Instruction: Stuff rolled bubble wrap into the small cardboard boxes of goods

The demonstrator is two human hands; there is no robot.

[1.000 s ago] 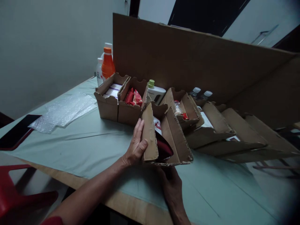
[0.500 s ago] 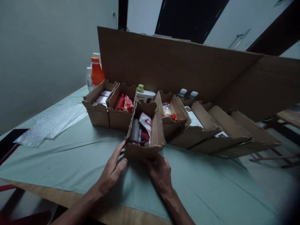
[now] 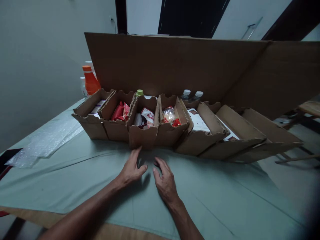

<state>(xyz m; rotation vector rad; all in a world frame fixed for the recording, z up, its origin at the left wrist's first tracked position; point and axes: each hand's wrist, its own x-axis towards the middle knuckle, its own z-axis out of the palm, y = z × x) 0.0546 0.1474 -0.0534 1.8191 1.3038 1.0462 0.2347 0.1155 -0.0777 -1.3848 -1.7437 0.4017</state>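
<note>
A cardboard bin [image 3: 143, 136] stands in a row of similar open-topped bins, holding a red-and-white packet [image 3: 148, 117] and a dark pouch beside it. My left hand [image 3: 132, 168] is just in front of this bin, its fingertips at or near the lower front edge; whether they touch I cannot tell. Nothing is in that hand, and its thumb is spread from the fingers. Over the green cloth [image 3: 195, 186], my right hand [image 3: 165, 181] rests a little nearer to me with fingers apart and nothing held.
Left of it, a bin holds red packets [image 3: 121, 111]; on the right, one holds clear and red wrapped goods [image 3: 170, 115]. White boxes [image 3: 198, 120] lie farther right. Bottles, one orange [image 3: 90, 81], stand behind. Bubble wrap [image 3: 47, 140] lies left. A tall cardboard panel [image 3: 160, 63] backs the row.
The middle bin has slid away from me into the gap in the row. My right hand has let go of it, and my left hand has shifted to its front.
</note>
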